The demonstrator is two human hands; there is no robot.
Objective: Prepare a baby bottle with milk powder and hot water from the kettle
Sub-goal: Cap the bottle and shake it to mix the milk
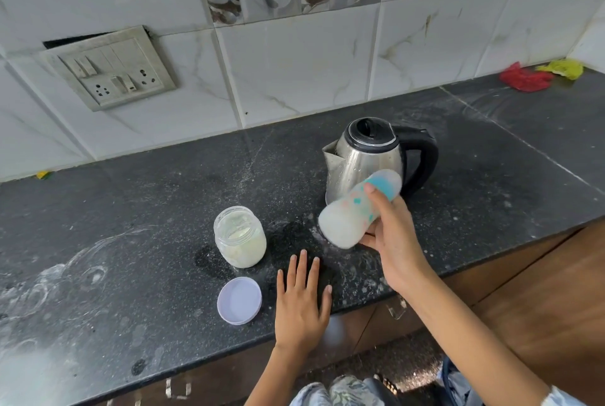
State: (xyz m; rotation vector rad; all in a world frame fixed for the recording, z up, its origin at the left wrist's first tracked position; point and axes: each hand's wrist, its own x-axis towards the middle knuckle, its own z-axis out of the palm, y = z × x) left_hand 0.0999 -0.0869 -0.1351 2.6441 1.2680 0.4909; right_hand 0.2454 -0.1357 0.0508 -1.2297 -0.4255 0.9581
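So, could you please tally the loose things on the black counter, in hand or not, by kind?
Steel kettle with black handle: 1
Milky baby bottle with teal cap, in right hand: 1
Clear powder jar: 1
Lilac round lid: 1
Crumpled bags, red and yellow: 2
Total: 6

Bare counter [114,209] fills the frame's left. At centre, kettle [363,160], open jar [240,237] and lid [239,300] crowd the passage.

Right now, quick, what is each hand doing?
Left hand: open, flat on the counter, holding nothing.
Right hand: closed around the tilted baby bottle.
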